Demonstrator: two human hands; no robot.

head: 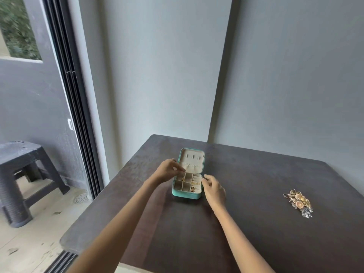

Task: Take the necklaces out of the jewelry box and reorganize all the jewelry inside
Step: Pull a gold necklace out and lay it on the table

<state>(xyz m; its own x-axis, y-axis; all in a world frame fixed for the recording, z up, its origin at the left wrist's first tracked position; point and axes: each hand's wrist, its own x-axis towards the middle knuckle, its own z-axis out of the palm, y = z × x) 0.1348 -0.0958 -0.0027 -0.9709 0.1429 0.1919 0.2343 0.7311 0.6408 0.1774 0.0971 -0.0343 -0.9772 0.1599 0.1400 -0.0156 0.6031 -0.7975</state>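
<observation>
We see a teal jewelry box (pixel 186 195) lined in cream, with small gold pieces in its compartments. The worktop (pixel 246 223) is dark brown with a faint mottled grain. At right lies a heap of necklaces (pixel 299 202), gold and pale orange at its far end, silver-grey at its near end. The walls (pixel 157 75) are pale grey; the stool (pixel 23 174) at left is charcoal; the floor (pixel 29 243) is beige.

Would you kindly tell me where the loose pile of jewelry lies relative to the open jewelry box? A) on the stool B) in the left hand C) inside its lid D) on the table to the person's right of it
D: the pile of jewelry lies on the bare table, well to the right of the jewelry box.
</observation>
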